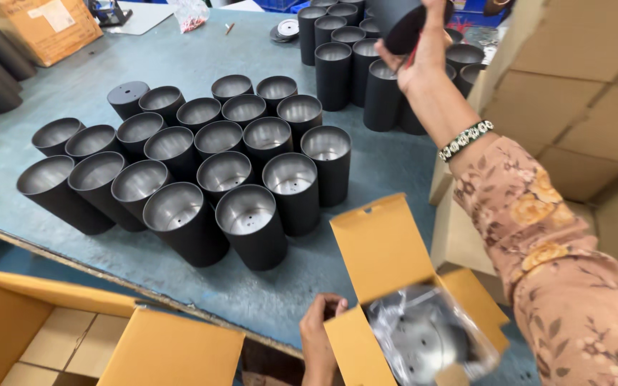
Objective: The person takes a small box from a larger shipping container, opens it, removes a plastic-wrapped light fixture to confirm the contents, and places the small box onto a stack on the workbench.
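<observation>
A black cylinder (402,25) is gripped by the right hand (423,53) above the table (180,50). A small open carton (402,286), holding a plastic-wrapped part (427,339), is clasped by the left hand (320,332).

Black cylindrical metal can (403,23), matte outside: raised above the far end of the table, tilted, near the upper frame edge, gripped at its side by right hand (423,53); top partly cut off by the frame; just above a cluster of like black cylinders.

Small open cardboard box, mustard-yellow (384,250): at the near table edge, lid flap standing up and back, side flaps spread; held at its left flap by left hand (320,325).

Clear plastic-wrapped silvery metal piece (423,336): lodged in the box opening, wrapping crinkled and glossy, contents blurred, exact shape not discernible.
</observation>
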